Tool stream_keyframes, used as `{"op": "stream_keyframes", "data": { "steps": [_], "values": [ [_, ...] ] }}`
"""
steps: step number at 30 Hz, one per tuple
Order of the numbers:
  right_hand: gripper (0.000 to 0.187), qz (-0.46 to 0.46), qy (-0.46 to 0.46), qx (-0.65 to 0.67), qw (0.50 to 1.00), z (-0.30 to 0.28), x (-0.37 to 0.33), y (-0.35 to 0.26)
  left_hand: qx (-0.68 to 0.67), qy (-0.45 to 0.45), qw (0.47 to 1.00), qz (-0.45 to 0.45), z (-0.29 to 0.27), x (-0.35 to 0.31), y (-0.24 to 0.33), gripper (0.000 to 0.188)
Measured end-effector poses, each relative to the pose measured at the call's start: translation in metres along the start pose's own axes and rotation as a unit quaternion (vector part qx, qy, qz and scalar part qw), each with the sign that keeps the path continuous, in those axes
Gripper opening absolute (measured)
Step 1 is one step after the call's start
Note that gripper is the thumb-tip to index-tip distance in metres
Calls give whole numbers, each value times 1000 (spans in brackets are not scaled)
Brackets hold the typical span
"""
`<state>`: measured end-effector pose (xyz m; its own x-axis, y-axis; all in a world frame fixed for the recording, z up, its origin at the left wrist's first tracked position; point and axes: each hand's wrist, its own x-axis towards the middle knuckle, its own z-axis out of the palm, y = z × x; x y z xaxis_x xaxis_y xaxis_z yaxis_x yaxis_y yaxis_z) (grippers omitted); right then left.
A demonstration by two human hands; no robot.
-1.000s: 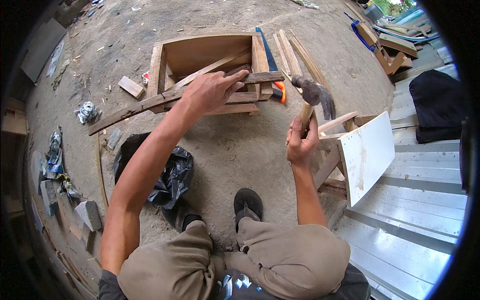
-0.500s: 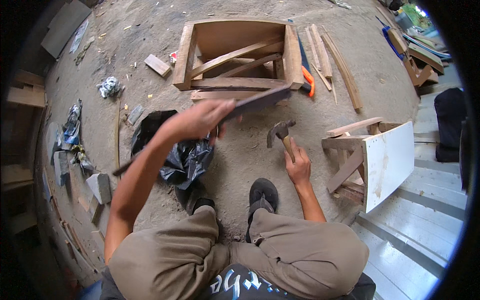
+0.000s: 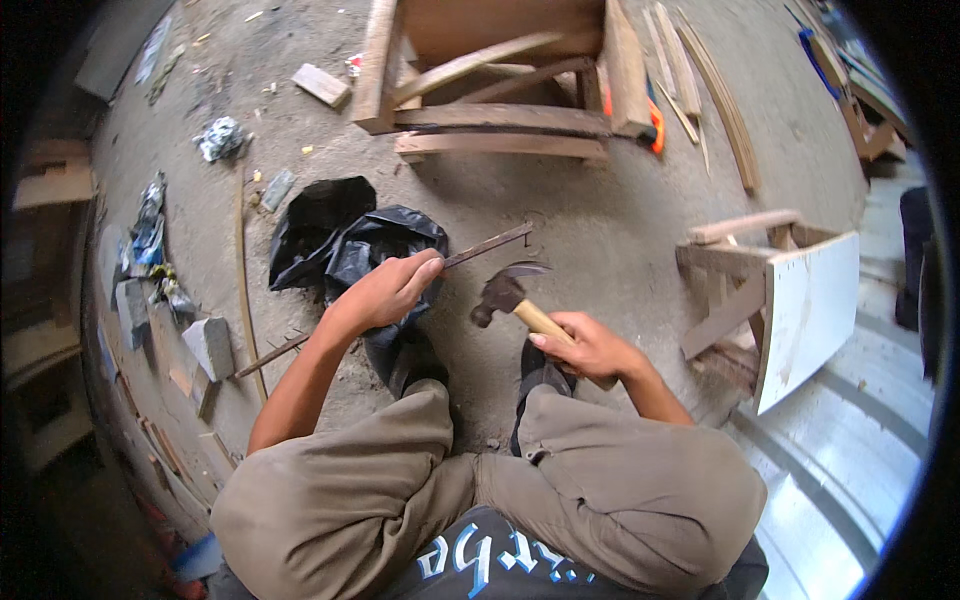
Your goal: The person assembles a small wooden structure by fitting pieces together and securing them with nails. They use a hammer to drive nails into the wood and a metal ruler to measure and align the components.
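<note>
My left hand (image 3: 385, 292) grips a long, thin, dark wooden slat (image 3: 485, 246) near its middle; the slat runs from lower left to upper right, just above a black plastic bag (image 3: 335, 238). My right hand (image 3: 590, 348) is closed around the light wooden handle of a claw hammer (image 3: 508, 292). The hammer's dark head sits just below the slat's right end, close to it. Both hands are over my bent knees, above the dirt floor.
A wooden furniture frame (image 3: 500, 120) lies at the top centre with loose curved slats (image 3: 720, 110) and an orange-handled tool (image 3: 655, 122) to its right. A small wooden piece with a white panel (image 3: 810, 310) stands at right. Scrap blocks (image 3: 210, 345) and litter lie at left.
My left hand has pulled the slat off the wooden frame and brought it down toward my knees. My right hand lowered the hammer next to it. The frame now lies farther away.
</note>
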<state>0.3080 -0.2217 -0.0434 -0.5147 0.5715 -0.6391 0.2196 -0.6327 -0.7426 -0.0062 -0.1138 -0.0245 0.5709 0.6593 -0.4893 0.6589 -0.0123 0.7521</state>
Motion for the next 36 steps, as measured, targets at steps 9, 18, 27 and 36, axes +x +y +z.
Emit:
{"op": "stream_keyframes", "data": {
  "steps": [9,18,27,36],
  "values": [
    [38,40,-97,-33,994,-15,0,-11,-50,-102,994,2,10,7,-6,54],
    [34,38,-95,47,994,-24,2,-15,-31,-101,994,11,1,15,-18,49],
    [33,-17,-43,129,991,-36,1,-20,-39,-74,996,-9,-21,14,-8,48],
    [33,-50,1,257,965,-35,-9,-11,123,74,990,9,4,5,-22,39]
  ]
}}
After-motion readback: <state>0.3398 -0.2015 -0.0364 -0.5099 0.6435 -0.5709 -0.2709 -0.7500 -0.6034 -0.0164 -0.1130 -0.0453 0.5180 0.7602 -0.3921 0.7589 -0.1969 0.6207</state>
